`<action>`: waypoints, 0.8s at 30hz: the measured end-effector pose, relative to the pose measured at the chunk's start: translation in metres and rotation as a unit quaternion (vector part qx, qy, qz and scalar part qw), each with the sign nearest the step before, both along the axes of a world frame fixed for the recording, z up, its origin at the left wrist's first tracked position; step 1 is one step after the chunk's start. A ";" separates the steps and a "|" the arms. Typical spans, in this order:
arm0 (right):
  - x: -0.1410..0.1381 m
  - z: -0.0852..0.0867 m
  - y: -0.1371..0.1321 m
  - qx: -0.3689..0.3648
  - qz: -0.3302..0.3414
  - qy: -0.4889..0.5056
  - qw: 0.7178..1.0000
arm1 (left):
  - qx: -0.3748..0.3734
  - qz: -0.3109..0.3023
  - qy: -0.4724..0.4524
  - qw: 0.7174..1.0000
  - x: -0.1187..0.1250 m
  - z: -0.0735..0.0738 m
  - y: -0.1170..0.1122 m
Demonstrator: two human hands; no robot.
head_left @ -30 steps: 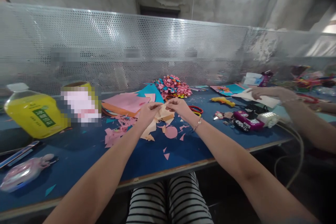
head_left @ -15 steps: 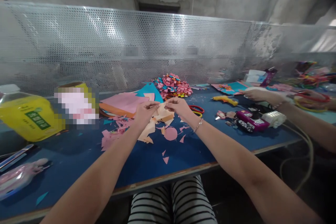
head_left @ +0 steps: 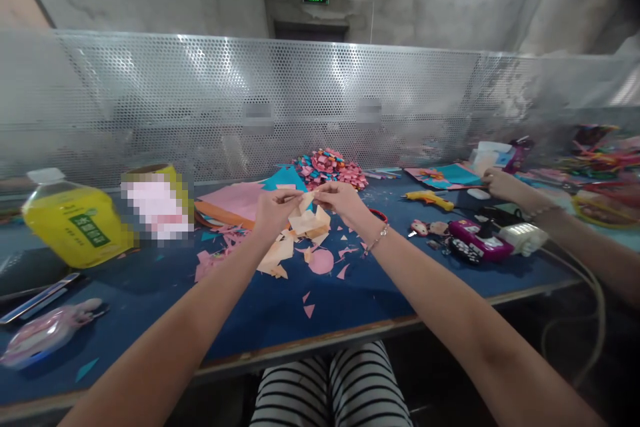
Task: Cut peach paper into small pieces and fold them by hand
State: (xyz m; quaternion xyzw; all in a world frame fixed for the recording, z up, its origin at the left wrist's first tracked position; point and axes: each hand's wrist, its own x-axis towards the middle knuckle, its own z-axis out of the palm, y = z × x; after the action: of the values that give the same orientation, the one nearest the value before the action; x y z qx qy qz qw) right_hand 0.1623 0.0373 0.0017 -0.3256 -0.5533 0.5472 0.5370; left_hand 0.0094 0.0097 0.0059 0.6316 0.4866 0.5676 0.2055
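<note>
A light, even pinch near the edges should keep the paper point(head_left: 307, 201) from tearing or creasing astray. The left hand point(head_left: 277, 211) and right hand point(head_left: 345, 203) are nearly closed, thumbs and fingertips gripping it between them, beyond the pink circle point(head_left: 321, 261) on the desk point(head_left: 360, 310). Cream scraps point(head_left: 278, 253) lie left of the circle; a colourful pile point(head_left: 331, 170) stands well beyond it.

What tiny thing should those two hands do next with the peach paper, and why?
Maybe the right hand could shift its pinch slightly along the peach paper while the left hand grips it. Both hands' fingertips meet at that small piece, so one could steady it while the other adjusts.
</note>
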 end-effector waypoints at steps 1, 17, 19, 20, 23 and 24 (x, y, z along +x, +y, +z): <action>0.001 0.003 0.001 -0.001 0.008 -0.004 1.000 | 0.004 -0.002 -0.001 1.000 0.000 0.003 0.000; 0.006 -0.026 -0.003 -0.053 0.059 -0.033 0.996 | -0.064 -0.037 0.016 0.997 -0.008 -0.021 -0.008; 0.007 -0.026 -0.004 -0.049 0.051 -0.041 0.997 | -0.062 -0.049 0.005 0.997 -0.007 -0.023 -0.009; 0.008 -0.027 -0.004 -0.044 0.046 -0.042 0.997 | -0.063 -0.056 0.000 0.996 -0.007 -0.023 -0.009; 0.008 -0.030 -0.005 -0.031 0.036 -0.043 0.998 | -0.072 -0.066 -0.031 0.995 -0.005 -0.025 -0.011; 0.008 -0.032 -0.005 -0.027 0.035 -0.045 0.998 | -0.076 -0.066 -0.043 0.994 -0.005 -0.026 -0.011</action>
State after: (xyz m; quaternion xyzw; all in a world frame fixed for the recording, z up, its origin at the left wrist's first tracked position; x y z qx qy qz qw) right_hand 0.1701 0.0321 -0.0301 -0.3450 -0.5727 0.5652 0.4832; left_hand 0.0040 -0.0015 -0.0203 0.6204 0.4759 0.5407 0.3103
